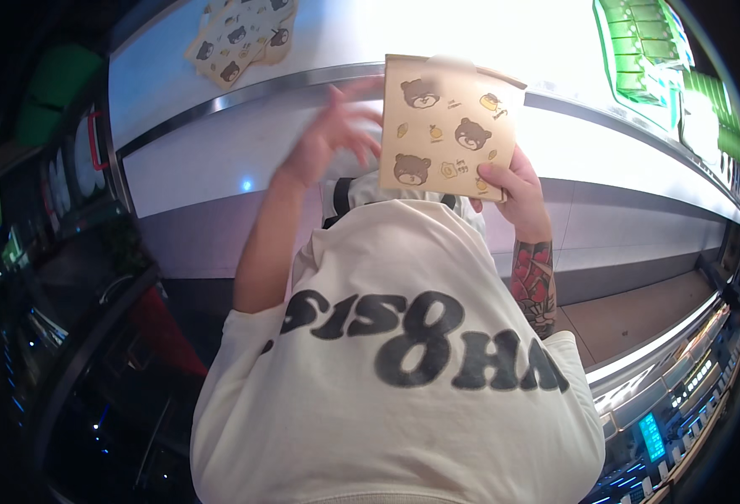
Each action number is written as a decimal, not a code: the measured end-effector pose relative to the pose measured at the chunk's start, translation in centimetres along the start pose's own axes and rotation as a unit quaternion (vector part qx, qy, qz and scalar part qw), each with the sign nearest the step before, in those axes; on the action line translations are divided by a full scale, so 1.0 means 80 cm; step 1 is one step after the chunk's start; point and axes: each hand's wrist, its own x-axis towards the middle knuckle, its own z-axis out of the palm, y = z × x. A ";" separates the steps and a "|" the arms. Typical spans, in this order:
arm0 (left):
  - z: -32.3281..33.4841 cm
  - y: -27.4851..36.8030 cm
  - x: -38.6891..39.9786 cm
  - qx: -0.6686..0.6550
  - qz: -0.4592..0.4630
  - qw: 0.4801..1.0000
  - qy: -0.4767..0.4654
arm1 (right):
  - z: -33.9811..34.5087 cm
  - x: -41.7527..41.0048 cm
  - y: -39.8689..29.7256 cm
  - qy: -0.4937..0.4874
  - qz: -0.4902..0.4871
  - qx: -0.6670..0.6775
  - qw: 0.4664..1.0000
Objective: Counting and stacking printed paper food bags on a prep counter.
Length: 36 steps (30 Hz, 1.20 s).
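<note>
My right hand point(518, 183) grips a tan paper packet point(436, 142) by its lower right corner, thumb on the front and fingers behind. The packet is printed with brown bear heads and small yellow food drawings; whether it is one bag or a stack cannot be told. Glare blurs its top edge. My left hand point(344, 129), blurred, has its fingers spread close to the packet's left edge; its fingertips are partly hidden or smeared. More papers with the same bear print point(237, 44) lie overlapping on the white counter point(149, 60) at the upper left.
A metal strip point(218, 101) edges the counter, with a lower white surface point(187, 170) on the near side. Green packages point(643, 57) sit in a container at the upper right. A red handle-like part point(96, 140) is at the left. Lit equipment or shelving point(653, 435) stands at the lower right.
</note>
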 end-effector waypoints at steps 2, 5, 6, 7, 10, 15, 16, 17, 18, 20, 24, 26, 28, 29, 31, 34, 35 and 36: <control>-0.066 0.019 0.030 0.175 0.105 0.958 0.203 | -0.008 -0.002 -0.001 0.012 -0.010 0.006 1.000; -0.183 0.051 0.055 0.186 0.224 0.837 0.463 | -0.010 -0.002 -0.004 0.037 -0.025 0.001 0.999; -0.226 0.060 0.058 0.159 0.253 0.805 0.512 | -0.010 -0.002 -0.006 0.051 -0.027 -0.009 0.998; -0.247 0.069 0.060 0.159 0.254 0.807 0.509 | -0.011 -0.003 -0.007 0.052 -0.030 -0.010 0.998; -0.267 0.079 0.061 0.225 0.211 0.707 0.636 | -0.016 -0.006 -0.004 0.051 -0.027 0.016 0.998; -0.260 0.079 0.065 0.446 0.054 0.626 0.637 | -0.009 -0.006 -0.002 0.119 -0.053 0.022 0.991; -0.275 0.078 0.064 0.445 0.055 0.626 0.638 | -0.008 -0.006 -0.003 0.117 -0.053 0.022 0.991; -0.303 0.073 0.062 0.432 0.073 0.651 0.620 | -0.008 -0.005 -0.003 0.113 -0.058 0.029 0.992; -0.303 0.073 0.062 0.420 0.089 0.676 0.599 | -0.009 -0.006 -0.001 0.112 -0.062 0.037 0.991; -0.300 0.070 0.069 0.434 0.075 0.640 0.630 | -0.020 -0.004 0.001 0.097 -0.058 0.037 0.993; -0.234 0.083 0.074 0.412 0.043 0.654 0.633 | -0.017 -0.006 0.000 0.099 -0.058 0.038 0.993; -0.249 0.080 0.071 0.387 0.055 0.653 0.649 | -0.018 -0.005 0.001 0.094 -0.057 0.034 0.993; -0.263 0.075 0.071 0.364 0.069 0.653 0.660 | -0.017 -0.003 0.000 0.091 -0.061 0.032 0.993; -0.267 0.072 0.069 0.336 0.130 0.662 0.657 | -0.016 -0.003 0.000 0.096 -0.062 0.027 0.993; -0.262 0.070 0.069 0.309 0.191 0.671 0.646 | -0.017 -0.003 0.001 0.106 -0.065 0.025 0.992; -0.259 0.067 0.063 0.254 0.237 0.665 0.661 | -0.021 -0.004 0.001 0.101 -0.061 0.021 0.993; -0.271 0.064 0.065 0.253 0.257 0.670 0.649 | -0.021 -0.003 0.001 0.094 -0.063 0.020 0.993; -0.276 0.063 0.065 0.252 0.277 0.673 0.638 | -0.021 -0.002 0.000 0.086 -0.064 0.018 0.994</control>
